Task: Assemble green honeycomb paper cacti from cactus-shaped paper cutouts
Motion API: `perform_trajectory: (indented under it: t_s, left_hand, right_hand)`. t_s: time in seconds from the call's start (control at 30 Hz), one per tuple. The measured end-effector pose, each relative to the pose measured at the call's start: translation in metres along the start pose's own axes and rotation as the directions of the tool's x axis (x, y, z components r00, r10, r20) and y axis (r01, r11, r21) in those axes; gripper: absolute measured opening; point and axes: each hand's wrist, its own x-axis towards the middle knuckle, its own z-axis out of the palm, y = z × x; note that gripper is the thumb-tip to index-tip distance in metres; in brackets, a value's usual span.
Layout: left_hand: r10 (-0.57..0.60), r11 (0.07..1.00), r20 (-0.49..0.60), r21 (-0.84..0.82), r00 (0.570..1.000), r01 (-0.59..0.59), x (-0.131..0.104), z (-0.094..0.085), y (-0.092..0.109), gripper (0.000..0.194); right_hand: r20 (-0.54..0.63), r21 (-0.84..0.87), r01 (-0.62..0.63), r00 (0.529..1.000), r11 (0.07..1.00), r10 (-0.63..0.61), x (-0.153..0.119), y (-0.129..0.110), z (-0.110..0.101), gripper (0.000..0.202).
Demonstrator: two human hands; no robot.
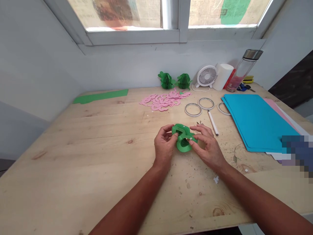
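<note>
A green paper cutout piece (184, 146), made of looped layers with openings, is held between both hands above the wooden table (97, 156). My left hand (165, 143) grips its left side, with the thumb at the upper opening. At its right side, the fingers and thumb of my right hand (206, 145) pinch the edge beside a small white square. Small white squares show on the green paper. Behind the hands lies a pile of pink paper cutouts (162, 101).
Two green folded paper shapes (167, 81) stand by the wall beside a small white fan (206, 76) and a glass bottle (242, 71). Tape rolls (193, 110) and a white pen (213, 123) lie behind my right hand. Blue sheets (259, 120) are at right, a green strip (102, 96) back left.
</note>
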Motion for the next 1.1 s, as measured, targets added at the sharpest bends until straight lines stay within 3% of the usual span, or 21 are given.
perform_trajectory:
  t_s: [0.07,0.13,0.17,0.23,0.3,0.37,0.6,0.83,1.1]
  left_hand:
    - [0.043,0.997,0.002,0.062,0.999,-0.043,-0.001,0.0,0.001,0.027]
    - [0.187,0.958,-0.019,0.225,0.982,-0.178,-0.005,0.0,0.005,0.028]
    - [0.297,0.904,-0.02,0.329,0.955,-0.274,-0.007,0.0,0.008,0.029]
    - [0.509,0.733,0.041,0.503,0.86,-0.458,-0.013,0.001,0.015,0.025]
    - [0.615,0.582,0.153,0.573,0.773,-0.576,-0.017,0.004,0.021,0.014]
    - [0.637,0.502,0.231,0.6,0.736,-0.623,-0.02,0.006,0.023,0.01]
    - [0.653,0.393,0.299,0.652,0.696,-0.648,-0.02,0.007,0.019,0.009]
    - [0.694,0.367,0.268,0.667,0.668,-0.648,-0.019,0.007,0.019,0.008]
    - [0.7,0.347,0.284,0.668,0.655,-0.659,-0.019,0.008,0.021,0.011]
  right_hand:
    - [0.004,0.012,-0.016,1.0,1.0,0.016,0.0,-0.001,0.0,0.011]
    - [0.004,0.042,-0.043,0.999,0.998,0.043,0.001,-0.001,0.0,0.013]
    - [0.003,0.058,-0.056,0.998,0.997,0.056,0.001,-0.001,-0.001,0.014]
    - [-0.002,0.085,-0.074,0.997,0.994,0.075,0.002,-0.001,-0.001,0.016]
    - [-0.008,0.095,-0.075,0.997,0.993,0.076,0.002,0.0,-0.001,0.017]
    - [-0.01,0.088,-0.059,0.998,0.994,0.06,0.002,0.0,-0.001,0.017]
    - [-0.009,-0.045,0.049,0.999,0.998,-0.05,-0.001,-0.002,-0.001,0.016]
    - [0.016,-0.175,0.145,0.989,0.974,-0.144,-0.003,-0.006,-0.001,0.02]
    - [0.033,-0.211,0.158,0.987,0.965,-0.155,-0.003,-0.008,-0.001,0.02]
